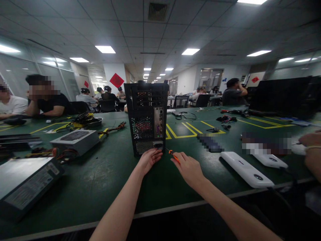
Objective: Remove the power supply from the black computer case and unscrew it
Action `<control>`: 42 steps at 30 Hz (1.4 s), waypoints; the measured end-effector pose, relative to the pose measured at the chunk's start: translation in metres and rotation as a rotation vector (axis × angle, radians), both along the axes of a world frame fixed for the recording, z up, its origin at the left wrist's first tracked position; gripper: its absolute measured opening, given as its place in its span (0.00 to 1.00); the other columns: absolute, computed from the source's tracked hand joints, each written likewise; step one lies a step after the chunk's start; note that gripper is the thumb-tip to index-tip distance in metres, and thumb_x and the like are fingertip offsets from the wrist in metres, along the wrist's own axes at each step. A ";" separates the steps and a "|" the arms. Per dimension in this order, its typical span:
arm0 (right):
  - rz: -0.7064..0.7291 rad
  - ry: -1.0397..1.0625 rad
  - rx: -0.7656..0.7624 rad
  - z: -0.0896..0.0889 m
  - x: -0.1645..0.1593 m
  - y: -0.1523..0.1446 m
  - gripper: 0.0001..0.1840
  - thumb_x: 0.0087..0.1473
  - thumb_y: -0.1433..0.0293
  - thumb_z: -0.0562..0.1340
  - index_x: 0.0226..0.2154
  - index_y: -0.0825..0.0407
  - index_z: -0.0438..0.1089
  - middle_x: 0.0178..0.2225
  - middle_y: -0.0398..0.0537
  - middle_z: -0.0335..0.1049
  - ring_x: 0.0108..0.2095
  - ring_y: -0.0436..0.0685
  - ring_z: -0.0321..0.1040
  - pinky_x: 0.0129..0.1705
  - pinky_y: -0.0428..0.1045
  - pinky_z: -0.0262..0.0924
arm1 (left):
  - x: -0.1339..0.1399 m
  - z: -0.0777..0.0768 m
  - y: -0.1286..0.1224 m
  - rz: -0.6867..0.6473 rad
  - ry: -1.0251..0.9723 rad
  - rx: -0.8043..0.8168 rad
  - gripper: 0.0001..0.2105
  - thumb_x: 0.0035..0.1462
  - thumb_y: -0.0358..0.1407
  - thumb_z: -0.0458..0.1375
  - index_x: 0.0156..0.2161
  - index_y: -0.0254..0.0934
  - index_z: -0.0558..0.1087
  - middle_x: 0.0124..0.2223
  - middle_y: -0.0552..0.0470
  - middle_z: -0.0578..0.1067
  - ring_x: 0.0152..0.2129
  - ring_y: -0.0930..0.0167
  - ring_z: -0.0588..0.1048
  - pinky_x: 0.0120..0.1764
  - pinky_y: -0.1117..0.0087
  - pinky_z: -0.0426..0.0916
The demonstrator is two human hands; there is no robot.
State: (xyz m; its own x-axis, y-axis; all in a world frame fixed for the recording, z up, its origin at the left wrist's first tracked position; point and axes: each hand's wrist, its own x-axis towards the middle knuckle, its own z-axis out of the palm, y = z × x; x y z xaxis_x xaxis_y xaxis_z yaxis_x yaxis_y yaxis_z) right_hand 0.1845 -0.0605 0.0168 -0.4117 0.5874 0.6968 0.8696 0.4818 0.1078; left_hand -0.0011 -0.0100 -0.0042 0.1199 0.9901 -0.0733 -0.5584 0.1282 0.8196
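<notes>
A black computer case [147, 117] stands upright on the green table [105, 187], its rear panel towards me. The silver port plate [158, 122] shows on its right side. My left hand [150, 159] is at the case's bottom edge, palm up, fingers stretched out and apparently touching the lower rear panel. Just right of the case, my right hand [188, 167] is closed round a screwdriver [174, 156] with an orange and black handle. The screwdriver's thin shaft points at the lower right corner of the case; whether its tip touches there I cannot tell.
Power supplies [77, 142] with cable bundles lie on the left. To the right are white oblong devices [245, 169], a dark phone-like object [210, 143] and loose cables [227, 118]. Another person's hand [312, 144] reaches in at the right edge. Several people sit farther back.
</notes>
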 end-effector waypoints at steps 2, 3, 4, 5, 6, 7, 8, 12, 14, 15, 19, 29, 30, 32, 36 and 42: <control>-0.032 -0.045 -0.063 0.005 -0.004 -0.006 0.12 0.57 0.67 0.50 0.40 0.54 0.62 0.35 0.50 0.65 0.30 0.53 0.65 0.29 0.47 0.59 | 0.000 -0.001 0.001 -0.001 0.000 0.003 0.09 0.50 0.28 0.55 0.39 0.30 0.65 0.43 0.37 0.72 0.35 0.67 0.74 0.36 0.69 0.69; -0.038 -0.078 -0.079 0.007 -0.007 -0.009 0.12 0.57 0.69 0.50 0.42 0.55 0.61 0.37 0.52 0.64 0.32 0.54 0.65 0.30 0.47 0.60 | 0.000 -0.001 0.001 -0.002 0.000 0.002 0.09 0.50 0.28 0.55 0.39 0.30 0.65 0.43 0.37 0.72 0.35 0.67 0.74 0.36 0.69 0.69; -0.037 -0.117 -0.089 0.009 -0.010 -0.012 0.12 0.56 0.72 0.49 0.42 0.56 0.61 0.38 0.54 0.63 0.34 0.55 0.64 0.30 0.47 0.61 | -0.001 -0.002 0.002 -0.003 0.001 0.001 0.10 0.50 0.28 0.55 0.39 0.30 0.65 0.43 0.37 0.73 0.35 0.67 0.74 0.36 0.69 0.69; -0.035 -0.154 -0.097 0.010 -0.013 -0.014 0.12 0.56 0.74 0.49 0.43 0.57 0.61 0.38 0.55 0.63 0.35 0.56 0.64 0.30 0.47 0.61 | -0.001 -0.002 0.002 -0.006 0.002 0.000 0.10 0.49 0.28 0.55 0.39 0.30 0.65 0.43 0.37 0.73 0.35 0.67 0.74 0.36 0.69 0.69; -0.030 -0.187 -0.103 0.011 -0.015 -0.015 0.13 0.56 0.75 0.48 0.43 0.58 0.61 0.38 0.55 0.62 0.35 0.56 0.63 0.28 0.47 0.61 | -0.001 -0.003 0.003 -0.008 0.005 0.001 0.10 0.49 0.27 0.55 0.39 0.30 0.64 0.43 0.37 0.73 0.35 0.67 0.74 0.37 0.69 0.69; -0.031 -0.206 -0.112 0.012 -0.017 -0.016 0.13 0.56 0.75 0.48 0.43 0.58 0.61 0.38 0.55 0.62 0.35 0.56 0.63 0.27 0.47 0.61 | -0.001 -0.003 0.003 -0.010 0.008 0.002 0.10 0.49 0.27 0.55 0.39 0.30 0.64 0.43 0.37 0.73 0.35 0.67 0.74 0.37 0.69 0.69; -0.044 -0.208 -0.124 0.014 -0.018 -0.015 0.13 0.56 0.74 0.48 0.44 0.58 0.61 0.37 0.55 0.62 0.34 0.56 0.63 0.26 0.47 0.60 | 0.000 -0.003 0.003 -0.011 0.014 0.003 0.10 0.49 0.28 0.56 0.39 0.30 0.64 0.43 0.37 0.73 0.35 0.67 0.74 0.36 0.69 0.69; -0.136 -0.134 -0.206 0.018 -0.019 -0.011 0.13 0.58 0.70 0.47 0.43 0.55 0.60 0.32 0.51 0.63 0.28 0.55 0.65 0.22 0.46 0.57 | 0.001 -0.002 0.002 -0.006 0.032 0.002 0.10 0.49 0.27 0.56 0.39 0.31 0.64 0.41 0.38 0.73 0.34 0.67 0.75 0.36 0.69 0.69; -0.162 -0.082 -0.251 0.019 -0.019 -0.011 0.12 0.58 0.69 0.47 0.41 0.55 0.61 0.32 0.51 0.63 0.29 0.55 0.65 0.22 0.46 0.57 | 0.002 -0.001 0.001 -0.004 0.035 0.006 0.10 0.49 0.27 0.56 0.39 0.31 0.64 0.41 0.38 0.73 0.33 0.68 0.75 0.35 0.69 0.69; -0.163 -0.062 -0.264 0.018 -0.019 -0.012 0.11 0.57 0.69 0.48 0.40 0.55 0.61 0.33 0.51 0.63 0.30 0.56 0.65 0.22 0.46 0.58 | 0.002 0.000 0.001 -0.004 0.035 0.007 0.10 0.49 0.27 0.56 0.39 0.31 0.64 0.41 0.38 0.74 0.33 0.68 0.75 0.35 0.70 0.69; -0.088 -0.054 -0.227 0.014 -0.025 -0.020 0.14 0.50 0.78 0.51 0.42 0.56 0.60 0.40 0.57 0.59 0.35 0.57 0.64 0.27 0.47 0.60 | 0.003 0.001 0.000 -0.003 0.032 -0.001 0.09 0.49 0.26 0.55 0.38 0.31 0.64 0.40 0.38 0.74 0.32 0.68 0.75 0.34 0.70 0.70; -0.139 0.215 -0.234 0.006 -0.018 -0.011 0.12 0.58 0.65 0.47 0.40 0.52 0.60 0.33 0.48 0.63 0.26 0.52 0.65 0.21 0.45 0.57 | 0.006 0.005 0.000 0.030 0.080 -0.034 0.11 0.48 0.24 0.55 0.39 0.31 0.64 0.36 0.41 0.75 0.28 0.70 0.75 0.32 0.72 0.70; -0.149 0.242 -0.245 0.009 -0.015 -0.009 0.12 0.58 0.64 0.46 0.38 0.51 0.61 0.33 0.46 0.63 0.25 0.52 0.65 0.21 0.45 0.56 | 0.006 0.005 0.000 0.030 0.081 -0.035 0.11 0.47 0.24 0.55 0.39 0.31 0.64 0.36 0.41 0.75 0.28 0.70 0.75 0.32 0.72 0.69; -0.129 0.293 -0.241 0.014 -0.012 -0.005 0.12 0.57 0.63 0.47 0.38 0.51 0.60 0.34 0.47 0.63 0.26 0.52 0.66 0.22 0.46 0.58 | 0.005 0.004 0.000 0.031 0.082 -0.036 0.11 0.47 0.24 0.56 0.38 0.31 0.64 0.36 0.41 0.75 0.28 0.70 0.75 0.31 0.72 0.70; 0.020 0.383 -0.158 0.006 -0.011 -0.005 0.14 0.53 0.69 0.52 0.43 0.53 0.56 0.42 0.54 0.58 0.35 0.55 0.65 0.28 0.48 0.63 | 0.005 0.004 0.001 0.019 0.084 -0.034 0.11 0.47 0.25 0.56 0.38 0.31 0.64 0.37 0.40 0.74 0.28 0.71 0.75 0.31 0.72 0.70; 0.196 0.358 -0.108 -0.012 -0.015 -0.009 0.09 0.56 0.71 0.49 0.40 0.53 0.58 0.39 0.52 0.61 0.38 0.54 0.64 0.36 0.48 0.63 | 0.006 0.006 -0.002 0.020 0.087 -0.027 0.11 0.47 0.24 0.56 0.39 0.31 0.64 0.36 0.41 0.74 0.29 0.70 0.75 0.32 0.72 0.70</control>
State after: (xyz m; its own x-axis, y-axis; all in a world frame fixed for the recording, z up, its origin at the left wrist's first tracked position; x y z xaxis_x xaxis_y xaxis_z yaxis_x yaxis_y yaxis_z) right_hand 0.1697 -0.0691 0.0050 -0.2656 0.5995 0.7550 0.7338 0.6337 -0.2450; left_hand 0.0049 -0.0123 0.0017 0.0916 0.9897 -0.1096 -0.4881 0.1406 0.8614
